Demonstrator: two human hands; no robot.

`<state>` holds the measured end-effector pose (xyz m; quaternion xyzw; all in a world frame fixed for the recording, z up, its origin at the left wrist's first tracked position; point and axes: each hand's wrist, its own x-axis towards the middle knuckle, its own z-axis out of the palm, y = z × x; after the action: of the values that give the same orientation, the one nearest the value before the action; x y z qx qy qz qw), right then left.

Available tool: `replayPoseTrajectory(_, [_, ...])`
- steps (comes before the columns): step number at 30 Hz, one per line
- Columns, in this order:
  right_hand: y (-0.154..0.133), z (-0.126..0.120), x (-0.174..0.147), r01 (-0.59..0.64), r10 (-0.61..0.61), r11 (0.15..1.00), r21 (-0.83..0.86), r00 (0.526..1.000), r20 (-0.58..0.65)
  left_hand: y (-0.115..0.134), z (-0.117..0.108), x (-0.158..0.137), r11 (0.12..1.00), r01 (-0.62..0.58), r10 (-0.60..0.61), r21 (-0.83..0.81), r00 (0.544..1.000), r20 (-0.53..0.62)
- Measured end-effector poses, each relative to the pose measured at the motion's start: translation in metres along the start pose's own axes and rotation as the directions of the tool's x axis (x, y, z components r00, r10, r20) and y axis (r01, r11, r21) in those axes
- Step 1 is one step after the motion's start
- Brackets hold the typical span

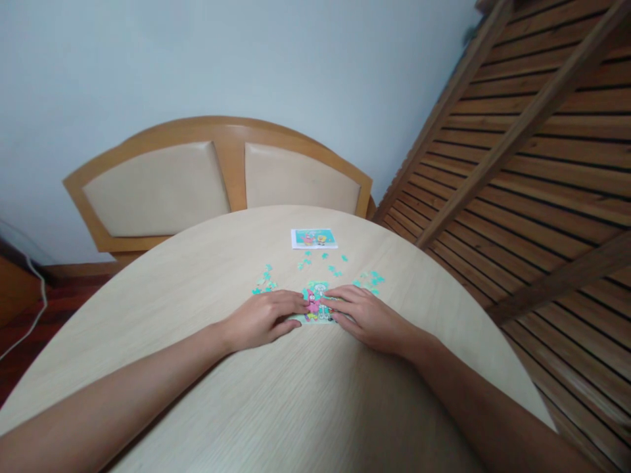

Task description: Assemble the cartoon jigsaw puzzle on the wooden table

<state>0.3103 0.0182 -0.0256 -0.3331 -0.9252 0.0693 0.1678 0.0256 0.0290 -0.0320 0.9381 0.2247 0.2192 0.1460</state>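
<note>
A partly joined jigsaw puzzle (313, 309) lies flat on the table, showing a pink figure and a pale figure on turquoise. My left hand (269, 315) rests flat on its left side, fingers stretched out and touching it. From the right, my right hand (367, 315) lies over the other side with its fingers apart, covering part of the picture. Loose puzzle pieces (266, 281) are scattered beyond my left hand. More turquoise pieces (372, 279) lie past my right hand, and several others (305, 261) sit between the puzzle and a picture card (315, 238).
The round wooden table (276, 401) fills the lower view. Behind it stands a wooden bench with padded back panels (158, 190), against a pale wall. A slatted wooden structure (532, 164) rises at the right. A white cable (43, 299) hangs at the far left.
</note>
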Motion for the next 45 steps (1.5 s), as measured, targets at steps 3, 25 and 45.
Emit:
replayPoseTrajectory(3, [-0.001,-0.002,0.001,-0.008,0.008,1.0,0.012,1.0,0.018,0.0,0.0,0.0,1.0,0.019,-0.019,0.024,1.0,0.024])
replayPoseTrajectory(25, [0.06,-0.04,-0.03,-0.722,0.72,0.692,0.015,0.688,-0.089,0.0,-0.001,-0.001,0.999,0.017,-0.018,0.03,0.999,0.032])
replayPoseTrajectory(45, [0.05,-0.023,-0.021,-0.614,0.592,0.773,-0.16,0.789,-0.166,0.012,-0.009,0.001,0.988,-0.147,0.151,-0.043,0.984,0.091])
